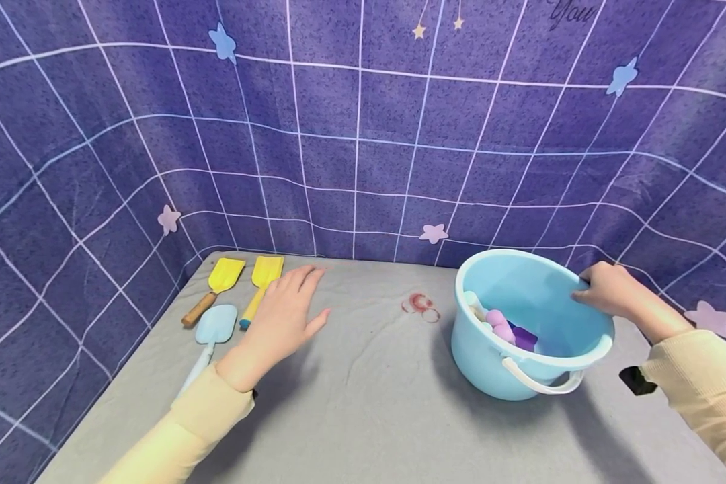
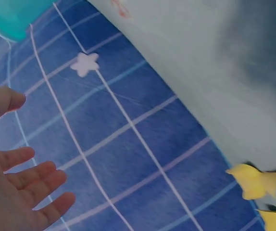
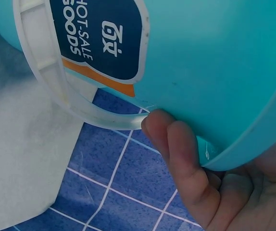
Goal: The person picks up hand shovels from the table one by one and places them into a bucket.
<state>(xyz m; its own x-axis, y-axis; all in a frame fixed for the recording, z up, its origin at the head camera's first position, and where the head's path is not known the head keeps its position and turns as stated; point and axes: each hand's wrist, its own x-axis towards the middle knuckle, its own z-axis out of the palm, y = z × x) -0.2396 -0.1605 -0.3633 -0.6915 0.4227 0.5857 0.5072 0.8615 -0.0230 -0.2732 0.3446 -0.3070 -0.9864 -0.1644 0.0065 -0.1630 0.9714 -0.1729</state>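
Observation:
A light blue bucket (image 1: 496, 356) with a white handle (image 1: 544, 386) stands at the right of the table in the head view. My right hand (image 1: 611, 289) grips its right rim, and in the right wrist view the fingers (image 3: 181, 144) curl over the rim beside a dark label (image 3: 104, 41). Several small light blue, lilac and purple things (image 1: 501, 326) lie inside the bucket. My left hand (image 1: 284, 312) hovers over the left part of the table, fingers spread and holding nothing. It partly overlaps a yellow toy shovel (image 1: 267, 270) with a yellow and blue handle.
Left of that shovel lie another yellow shovel (image 1: 226, 274) with a brown handle and a light blue shovel (image 1: 216, 324). Red ring-shaped stains (image 1: 420, 304) mark the grey tablecloth (image 1: 363, 376). A blue gridded curtain (image 1: 363, 161) with stars hangs behind the table and along its sides.

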